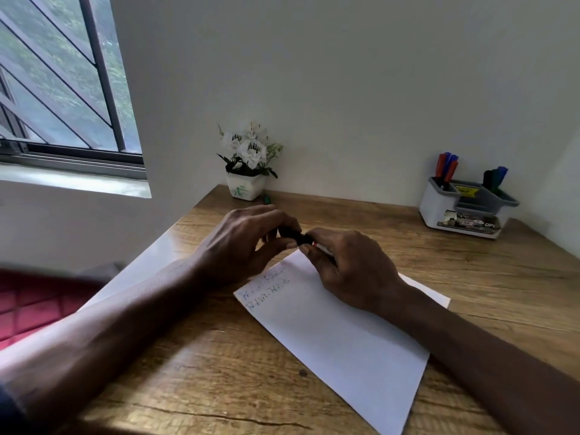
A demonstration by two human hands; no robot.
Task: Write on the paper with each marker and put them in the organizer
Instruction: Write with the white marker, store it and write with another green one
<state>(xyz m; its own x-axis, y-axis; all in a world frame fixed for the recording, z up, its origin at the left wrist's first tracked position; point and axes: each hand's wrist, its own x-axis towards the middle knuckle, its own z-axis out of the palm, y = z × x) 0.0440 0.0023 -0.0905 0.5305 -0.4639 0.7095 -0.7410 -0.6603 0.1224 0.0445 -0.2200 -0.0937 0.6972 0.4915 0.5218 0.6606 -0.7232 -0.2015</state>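
Marker [292,235]: left hand [238,243], right hand [351,265], above paper [339,340] corner.

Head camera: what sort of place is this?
Likely a home study corner: a wooden desk against a white wall by a window, with a potted flower and a marker organizer.

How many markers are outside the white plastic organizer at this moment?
2. One black-capped marker is held by the left hand and the right hand; one green marker lies beside the white flower pot. The hands may hide others.
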